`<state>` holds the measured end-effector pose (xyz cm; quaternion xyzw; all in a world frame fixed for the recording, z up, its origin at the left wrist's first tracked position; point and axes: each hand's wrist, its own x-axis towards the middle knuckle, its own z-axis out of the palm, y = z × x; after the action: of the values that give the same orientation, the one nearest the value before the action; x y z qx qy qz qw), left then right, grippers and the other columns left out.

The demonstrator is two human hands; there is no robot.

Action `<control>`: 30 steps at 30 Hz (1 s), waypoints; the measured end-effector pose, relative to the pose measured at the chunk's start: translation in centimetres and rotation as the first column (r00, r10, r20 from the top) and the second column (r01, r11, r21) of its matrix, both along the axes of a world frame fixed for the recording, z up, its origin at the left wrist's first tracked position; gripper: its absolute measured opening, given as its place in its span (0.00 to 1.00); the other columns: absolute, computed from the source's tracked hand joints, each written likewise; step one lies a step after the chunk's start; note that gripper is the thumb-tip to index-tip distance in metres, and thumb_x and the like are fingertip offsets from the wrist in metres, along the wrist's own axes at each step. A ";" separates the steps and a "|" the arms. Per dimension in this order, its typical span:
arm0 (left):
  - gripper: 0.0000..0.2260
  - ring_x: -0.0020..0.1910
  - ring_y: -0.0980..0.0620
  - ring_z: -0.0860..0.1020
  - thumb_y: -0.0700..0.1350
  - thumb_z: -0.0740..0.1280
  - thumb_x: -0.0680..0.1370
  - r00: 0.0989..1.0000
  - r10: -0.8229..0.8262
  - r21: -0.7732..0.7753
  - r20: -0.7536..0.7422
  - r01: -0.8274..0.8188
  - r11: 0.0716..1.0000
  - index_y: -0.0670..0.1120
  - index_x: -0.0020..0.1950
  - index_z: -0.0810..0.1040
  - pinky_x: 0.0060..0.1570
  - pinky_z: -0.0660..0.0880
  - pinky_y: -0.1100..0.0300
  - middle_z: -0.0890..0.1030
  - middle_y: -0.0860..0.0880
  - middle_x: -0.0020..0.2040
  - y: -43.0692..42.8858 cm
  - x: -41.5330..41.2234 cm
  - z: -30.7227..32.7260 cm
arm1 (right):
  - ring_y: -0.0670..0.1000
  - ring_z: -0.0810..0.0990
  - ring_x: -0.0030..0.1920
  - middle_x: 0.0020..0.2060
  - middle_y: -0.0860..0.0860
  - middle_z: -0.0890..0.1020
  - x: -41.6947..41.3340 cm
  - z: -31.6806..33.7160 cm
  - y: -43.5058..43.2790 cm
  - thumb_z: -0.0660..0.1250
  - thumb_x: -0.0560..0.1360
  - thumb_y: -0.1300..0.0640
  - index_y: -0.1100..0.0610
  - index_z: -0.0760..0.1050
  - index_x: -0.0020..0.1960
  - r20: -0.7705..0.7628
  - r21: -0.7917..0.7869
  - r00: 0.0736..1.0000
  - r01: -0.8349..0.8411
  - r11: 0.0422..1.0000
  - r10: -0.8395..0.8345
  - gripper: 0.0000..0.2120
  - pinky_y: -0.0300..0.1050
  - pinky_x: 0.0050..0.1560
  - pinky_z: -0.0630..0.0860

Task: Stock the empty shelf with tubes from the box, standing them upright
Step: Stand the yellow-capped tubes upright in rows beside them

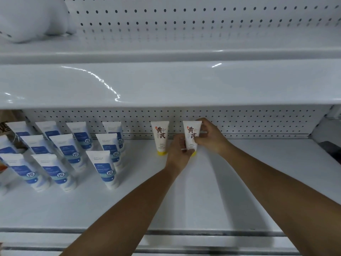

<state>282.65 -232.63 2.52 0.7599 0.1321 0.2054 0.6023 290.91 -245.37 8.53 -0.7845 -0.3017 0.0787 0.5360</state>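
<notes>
1. tube (191, 130) upright, long axis vertical, yellow cap down on glossy shelf (230, 185), 3 o'clock of twin tube (160, 137).
2. left hand (178, 152) and right hand (212, 138) fingers curled round it.

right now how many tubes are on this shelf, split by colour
blue-and-white tubes: 11
white tubes with yellow caps: 2
total: 13
</notes>
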 end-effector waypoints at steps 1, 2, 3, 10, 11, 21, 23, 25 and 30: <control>0.24 0.46 0.63 0.81 0.32 0.74 0.72 1.000 -0.006 0.003 0.001 0.006 1.000 0.56 0.55 0.70 0.44 0.79 0.68 0.80 0.59 0.47 0.0 0.1 0.0 | 0.50 0.82 0.55 0.53 0.53 0.82 0.1 -0.1 0.0 0.70 0.70 0.71 0.46 0.71 0.53 -0.010 0.001 1.000 0.001 1.000 -0.001 0.23 0.48 0.52 0.82; 0.24 0.45 0.63 0.81 0.32 0.74 0.72 1.000 -0.010 0.007 0.002 0.010 1.000 0.56 0.56 0.70 0.43 0.78 0.69 0.80 0.59 0.47 0.1 0.2 -0.1 | 0.50 0.82 0.55 0.53 0.53 0.82 0.3 -0.3 -0.1 0.70 0.70 0.71 0.47 0.71 0.55 -0.020 0.000 1.000 0.004 1.000 -0.004 0.23 0.50 0.52 0.82; 0.24 0.45 0.64 0.81 0.32 0.73 0.72 1.000 -0.015 0.009 0.004 0.015 1.000 0.55 0.56 0.70 0.43 0.78 0.69 0.80 0.59 0.48 0.1 0.2 -0.2 | 0.50 0.82 0.55 0.53 0.52 0.82 0.4 -0.4 -0.1 0.70 0.70 0.71 0.49 0.71 0.56 -0.028 -0.001 1.000 0.008 1.000 -0.008 0.22 0.51 0.53 0.82; 0.24 0.45 0.64 0.81 0.31 0.73 0.73 1.000 -0.016 0.020 0.012 0.016 1.000 0.54 0.58 0.70 0.41 0.77 0.70 0.80 0.58 0.48 0.3 0.7 -0.7 | 0.49 0.81 0.56 0.55 0.53 0.82 0.2 -0.6 -0.1 0.71 0.70 0.69 0.49 0.71 0.57 -0.005 -0.015 0.999 0.031 0.999 -0.031 0.22 0.50 0.54 0.81; 0.23 0.46 0.64 0.81 0.31 0.73 0.73 1.000 -0.017 0.015 0.011 0.016 1.000 0.53 0.58 0.70 0.41 0.77 0.70 0.80 0.58 0.48 0.2 0.7 -0.8 | 0.48 0.81 0.56 0.55 0.53 0.82 0.2 -0.5 -0.1 0.71 0.70 0.69 0.50 0.71 0.58 0.000 -0.017 1.000 0.029 0.999 -0.029 0.22 0.48 0.54 0.81; 0.26 0.52 0.54 0.79 0.37 0.78 0.69 0.997 0.039 0.088 -0.070 -0.033 0.996 0.48 0.64 0.74 0.47 0.74 0.71 0.80 0.51 0.53 0.3 -0.5 -0.2 | 0.44 0.82 0.53 0.53 0.48 0.81 -0.1 -1.1 -1.5 0.73 0.71 0.70 0.55 0.72 0.63 -0.092 0.008 0.996 0.011 1.000 -0.011 0.25 0.36 0.49 0.79; 0.28 0.53 0.53 0.77 0.41 0.79 0.69 0.990 0.102 0.130 -0.102 -0.089 0.988 0.46 0.66 0.74 0.49 0.72 0.68 0.78 0.51 0.53 0.3 -1.2 0.5 | 0.47 0.82 0.54 0.52 0.49 0.82 -0.2 -1.2 -2.4 0.75 0.70 0.66 0.56 0.73 0.61 -0.087 -0.024 0.996 0.014 1.000 -0.016 0.23 0.43 0.55 0.80; 0.26 0.53 0.51 0.77 0.44 0.79 0.69 0.982 0.147 0.183 -0.121 -0.123 0.975 0.45 0.63 0.75 0.47 0.72 0.66 0.78 0.50 0.53 0.2 -1.9 1.4 | 0.46 0.82 0.55 0.52 0.47 0.82 -0.6 -1.0 -3.3 0.76 0.70 0.60 0.53 0.74 0.60 -0.050 -0.103 0.998 0.025 0.994 -0.030 0.21 0.44 0.59 0.78; 0.29 0.58 0.50 0.78 0.60 0.73 0.72 0.938 0.143 0.405 -0.317 -0.003 0.914 0.47 0.69 0.74 0.54 0.75 0.61 0.79 0.49 0.61 -0.1 -4.5 3.4 | 0.48 0.77 0.52 0.51 0.47 0.78 -2.5 -0.1 -6.0 0.71 0.72 0.44 0.51 0.74 0.58 0.201 -0.443 0.979 0.055 0.895 0.040 0.19 0.47 0.56 0.76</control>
<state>278.11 -232.73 5.94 0.8849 0.2179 0.1165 0.3948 288.39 -251.41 8.42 -0.8915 -0.3263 0.0625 0.3080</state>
